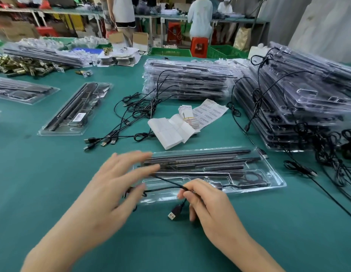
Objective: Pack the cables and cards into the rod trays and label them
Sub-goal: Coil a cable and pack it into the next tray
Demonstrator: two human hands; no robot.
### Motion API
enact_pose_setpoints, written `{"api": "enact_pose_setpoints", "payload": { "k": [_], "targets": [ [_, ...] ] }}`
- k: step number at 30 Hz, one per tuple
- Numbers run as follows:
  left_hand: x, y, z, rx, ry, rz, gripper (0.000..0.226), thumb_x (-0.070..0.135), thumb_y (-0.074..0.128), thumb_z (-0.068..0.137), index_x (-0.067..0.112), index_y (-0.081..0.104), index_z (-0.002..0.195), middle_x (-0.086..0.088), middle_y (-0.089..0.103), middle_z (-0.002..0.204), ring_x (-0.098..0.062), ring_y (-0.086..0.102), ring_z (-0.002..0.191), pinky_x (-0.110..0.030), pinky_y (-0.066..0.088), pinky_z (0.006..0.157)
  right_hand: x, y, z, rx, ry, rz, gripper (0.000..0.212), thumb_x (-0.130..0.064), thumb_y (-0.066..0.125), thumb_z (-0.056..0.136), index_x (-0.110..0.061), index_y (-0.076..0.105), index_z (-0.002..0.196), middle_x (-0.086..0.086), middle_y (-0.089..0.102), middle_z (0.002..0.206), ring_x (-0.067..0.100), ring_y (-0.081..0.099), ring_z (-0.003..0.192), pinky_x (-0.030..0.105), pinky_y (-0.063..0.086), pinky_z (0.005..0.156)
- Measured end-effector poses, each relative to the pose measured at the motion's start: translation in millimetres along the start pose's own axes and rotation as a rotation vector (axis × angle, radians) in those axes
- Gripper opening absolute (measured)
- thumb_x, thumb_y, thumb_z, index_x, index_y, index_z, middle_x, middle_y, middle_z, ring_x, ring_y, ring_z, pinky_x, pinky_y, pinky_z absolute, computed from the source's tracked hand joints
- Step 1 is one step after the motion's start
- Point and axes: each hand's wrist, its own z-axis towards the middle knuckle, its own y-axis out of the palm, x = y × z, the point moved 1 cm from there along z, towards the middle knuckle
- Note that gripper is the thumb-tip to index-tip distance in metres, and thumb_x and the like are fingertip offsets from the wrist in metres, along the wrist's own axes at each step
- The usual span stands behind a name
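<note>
A clear plastic rod tray [269,173] with black rods lies on the green table in front of me. My right hand [206,201] pinches a black USB cable [170,184] at the tray's near edge, and the cable's plug [173,213] hangs below the fingers. My left hand [115,183] is blurred, fingers spread and straight over the tray's left end, holding nothing. A banded bundle of small cards [187,114] and a barcode label sheet [210,112] lie behind the tray, beside white backing paper [168,132].
Loose USB cables [119,122] sprawl at centre left. A packed, labelled tray [72,112] lies to the left. Stacks of trays stand at the centre back [186,81] and right [300,99], with more cables [328,154] trailing off them. People stand at benches beyond.
</note>
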Motion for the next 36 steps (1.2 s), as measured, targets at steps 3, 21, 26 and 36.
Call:
{"api": "enact_pose_setpoints", "payload": {
  "k": [3,21,26,36],
  "targets": [
    [9,-2,10,-0.170,0.047,0.090,0.058,0.073,0.036,0.094,0.044,0.060,0.137,0.033,0.055,0.131,0.005,0.046,0.131,-0.026,0.023,0.120,0,-1,3,0.006,0.004,-0.013,0.018,-0.033,0.046,0.102,-0.030,0.061,0.092,-0.010,0.061,0.082,0.017,0.058,0.065,0.030,0.047,0.066],
    [-17,0,-17,-0.605,-0.106,-0.196,0.091,0.096,0.067,0.053,0.069,0.037,0.135,0.018,0.065,0.091,-0.005,0.058,0.076,-0.017,0.046,0.068,-1,7,2,0.139,0.028,-0.056,0.020,-0.038,0.046,0.103,-0.035,0.062,0.093,-0.012,0.061,0.080,0.015,0.058,0.075,0.022,0.043,0.062],
    [-7,6,-10,-0.309,-0.176,-0.374,0.051,0.075,0.050,0.084,0.025,0.051,0.097,0.016,0.052,0.069,-0.003,0.038,0.061,-0.019,0.037,0.058,-3,9,4,0.154,0.053,-0.046,0.020,-0.040,0.049,0.101,-0.034,0.064,0.090,-0.011,0.061,0.078,0.016,0.056,0.069,0.021,0.041,0.057],
    [68,90,26,0.379,-0.452,-0.860,0.031,0.060,0.055,0.094,0.031,0.050,0.085,0.004,0.057,0.084,-0.018,0.058,0.083,-0.037,0.056,0.078,-5,13,4,0.194,0.128,0.173,0.021,-0.038,0.055,0.101,-0.029,0.071,0.091,-0.008,0.066,0.069,0.011,0.053,0.055,0.033,0.045,0.054]
  ]
}}
